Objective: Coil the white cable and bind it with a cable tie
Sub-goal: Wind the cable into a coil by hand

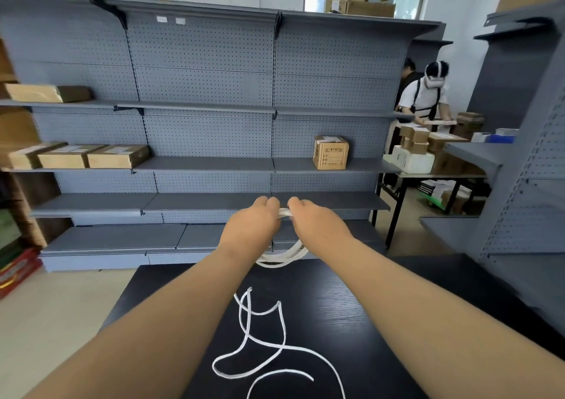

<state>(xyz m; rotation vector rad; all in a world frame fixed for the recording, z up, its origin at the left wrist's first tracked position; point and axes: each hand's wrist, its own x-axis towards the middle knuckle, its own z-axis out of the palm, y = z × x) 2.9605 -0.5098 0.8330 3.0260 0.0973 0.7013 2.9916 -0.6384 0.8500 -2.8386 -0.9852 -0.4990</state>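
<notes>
Both my arms reach forward over the black table [351,300]. My left hand [253,224] and my right hand [315,224] are side by side, fingers curled round the top of a bundle of white cable loops [282,256]. The loops hang down between my wrists, above the table's far edge. The loose rest of the white cable [263,340] lies in wavy bends on the table near me and runs off the bottom of the frame. No cable tie shows.
Grey pegboard shelving [208,166] stands behind the table, with several cardboard boxes, one [330,152] at mid height. Another shelf unit [519,160] rises at the right. A person [423,99] works at a table of parcels at the back right.
</notes>
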